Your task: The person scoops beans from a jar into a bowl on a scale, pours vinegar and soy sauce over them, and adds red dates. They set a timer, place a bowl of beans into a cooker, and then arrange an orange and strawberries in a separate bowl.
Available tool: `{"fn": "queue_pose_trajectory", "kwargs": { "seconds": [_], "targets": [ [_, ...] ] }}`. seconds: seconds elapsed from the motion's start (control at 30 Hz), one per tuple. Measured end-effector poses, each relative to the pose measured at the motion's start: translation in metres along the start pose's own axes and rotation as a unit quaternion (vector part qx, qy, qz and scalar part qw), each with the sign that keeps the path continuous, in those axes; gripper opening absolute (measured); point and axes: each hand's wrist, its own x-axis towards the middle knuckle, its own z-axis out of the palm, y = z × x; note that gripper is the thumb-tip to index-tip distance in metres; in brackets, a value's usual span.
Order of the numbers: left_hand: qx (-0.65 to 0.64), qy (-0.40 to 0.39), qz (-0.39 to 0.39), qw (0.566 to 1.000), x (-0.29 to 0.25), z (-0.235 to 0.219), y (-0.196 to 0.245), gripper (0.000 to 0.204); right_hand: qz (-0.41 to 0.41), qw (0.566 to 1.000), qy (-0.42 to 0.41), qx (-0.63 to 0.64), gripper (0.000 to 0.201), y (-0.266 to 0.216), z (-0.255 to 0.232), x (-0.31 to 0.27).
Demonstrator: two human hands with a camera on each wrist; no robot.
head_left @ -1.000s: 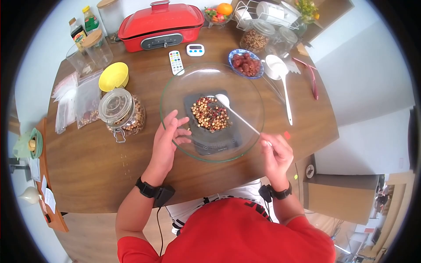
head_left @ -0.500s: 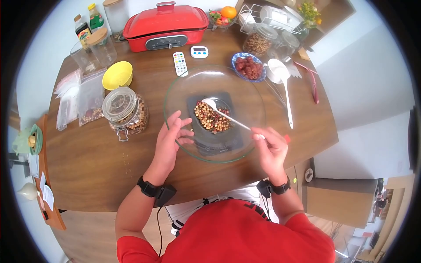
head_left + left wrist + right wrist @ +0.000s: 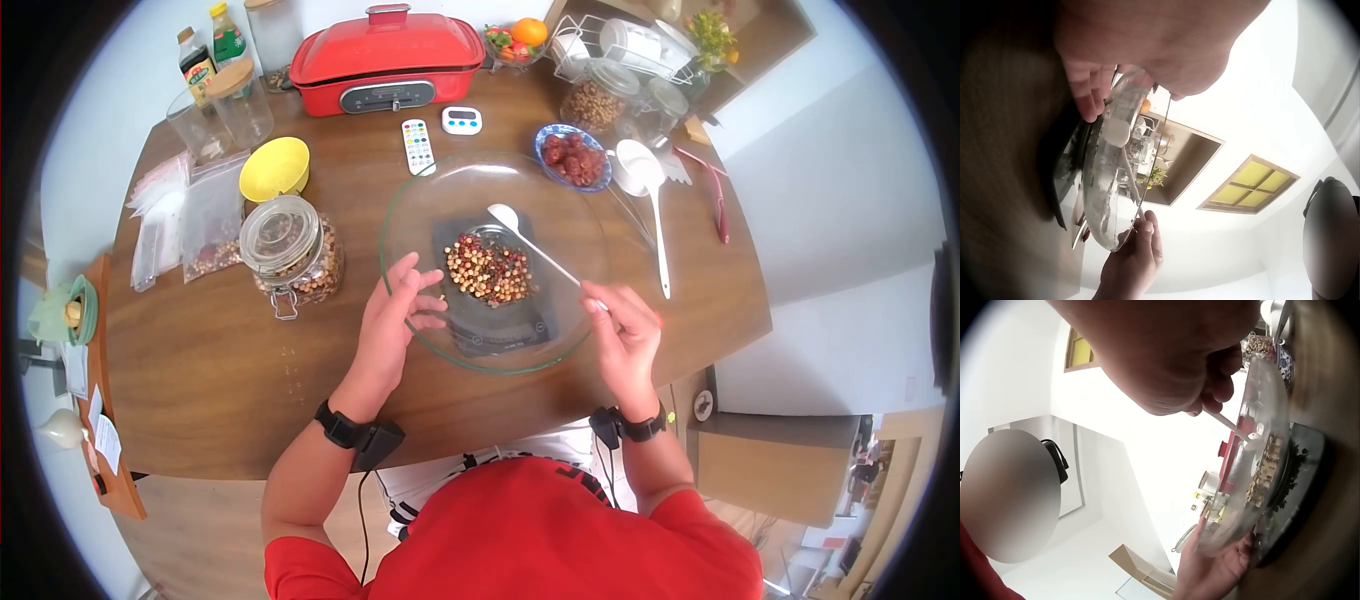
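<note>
A large clear glass bowl (image 3: pixel 590 235) stands on a black kitchen scale (image 3: pixel 500 338), with mixed tan, red and dark beans (image 3: pixel 488 270) in its bottom. My right hand (image 3: pixel 628 335) pinches the handle end of a long white spoon (image 3: pixel 545 255) at the bowl's right side. The spoon's head lies over the far part of the bowl, just beyond the beans. At the left rim, my left hand (image 3: pixel 388 315) rests with its fingers spread and fairly straight along the glass; the left wrist view shows its fingers (image 3: pixel 1088 103) low beside the bowl's outer wall.
Left of the bowl stand a clip-top jar of beans (image 3: pixel 295 255), a yellow bowl (image 3: pixel 275 168) and plastic bags (image 3: pixel 212 205). Behind are a remote (image 3: pixel 418 147), a timer (image 3: pixel 461 121) and a red electric cooker (image 3: pixel 388 60). A blue-patterned bowl of dates (image 3: pixel 573 158) and a white ladle (image 3: pixel 658 235) lie at right.
The spoon's head swept left over the beans, then back right to the bowl's far side. My right hand moved left, then slightly right. The left hand stayed by the rim.
</note>
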Motion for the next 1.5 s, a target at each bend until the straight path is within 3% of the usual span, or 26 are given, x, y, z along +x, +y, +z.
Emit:
{"fn": "queue_pose_trajectory", "kwargs": {
  "seconds": [0.53,0.63,0.73,0.87,0.97,1.17,1.33,1.5],
  "targets": [
    [0.006,0.0,0.001,1.0,-0.001,0.001,0.0,0.058,-0.068,0.993,-0.085,0.049,0.018,-0.004,-0.011,-0.015],
    [0.004,0.001,0.001,1.0,0.0,0.001,0.0,0.057,-0.07,0.996,-0.038,0.045,0.016,-0.005,-0.017,-0.021],
    [0.002,0.001,0.001,1.0,-0.001,0.001,0.0,0.057,0.011,1.0,0.029,0.005,0.015,-0.001,-0.018,-0.024],
    [0.002,0.002,0.0,1.0,-0.001,0.001,0.001,0.056,0.035,0.998,0.037,-0.025,0.015,0.002,-0.015,-0.018],
    [0.003,0.0,0.001,1.0,0.0,0.0,-0.001,0.056,0.038,0.998,0.011,-0.041,0.016,0.002,-0.01,-0.013],
    [0.005,0.0,-0.001,1.0,-0.001,0.001,0.001,0.058,0.092,0.994,-0.025,0.062,0.017,0.003,-0.002,-0.006],
    [0.007,0.001,0.0,1.0,-0.001,0.001,0.0,0.058,0.061,0.989,-0.101,0.092,0.02,-0.007,-0.008,-0.007],
    [0.004,0.003,0.0,1.0,0.0,0.0,-0.001,0.058,0.002,0.989,-0.123,0.084,0.022,-0.013,-0.014,-0.012]
  ]
}}
